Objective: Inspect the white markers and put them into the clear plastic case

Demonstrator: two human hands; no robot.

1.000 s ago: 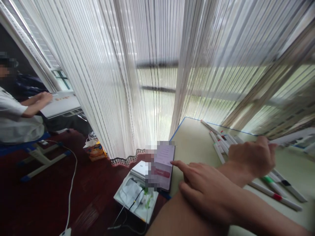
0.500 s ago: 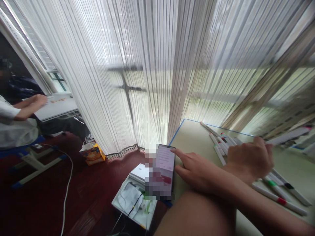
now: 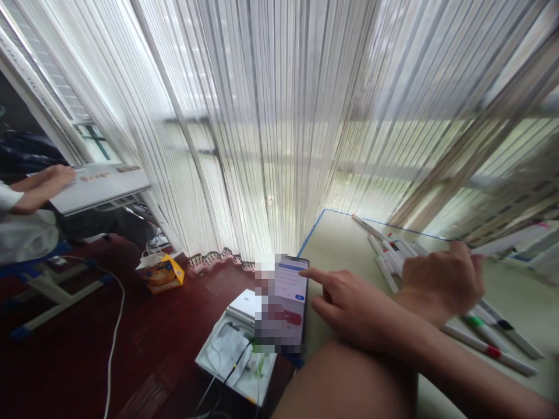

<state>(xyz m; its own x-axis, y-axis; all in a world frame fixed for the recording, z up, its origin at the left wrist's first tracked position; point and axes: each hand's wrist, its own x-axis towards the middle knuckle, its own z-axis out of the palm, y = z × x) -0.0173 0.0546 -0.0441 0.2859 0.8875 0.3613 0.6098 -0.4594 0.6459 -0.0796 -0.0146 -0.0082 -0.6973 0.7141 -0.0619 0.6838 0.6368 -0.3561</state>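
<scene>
My right hand [image 3: 340, 294] reaches in from the lower right with its index finger stretched out to the screen of a phone [image 3: 290, 282]. The other fingers are bent and hold nothing. The phone leans upright at the table's left edge; blurred blocks hide its left side and bottom. My left hand [image 3: 443, 285] is closed in a fist above the table, its forearm passing under the right one. Whatever the fist may hold is hidden. White markers [image 3: 491, 349] with coloured bands lie around and beneath that fist.
The pale table [image 3: 338, 233] has a blue edge. Sheer curtains [image 3: 262, 145] hang behind it. On the dark red floor are an open white box [image 3: 236, 349] with cables, a yellow paper bag [image 3: 163, 273] and a white cable [image 3: 116, 331]. Another person's hands [image 3: 59, 177] rest at a desk leftward.
The phone's screen has changed: a blue bar and a blue button now show. My index finger has slipped slightly lower on it. The view has shifted a little; my left hand stays in place.
</scene>
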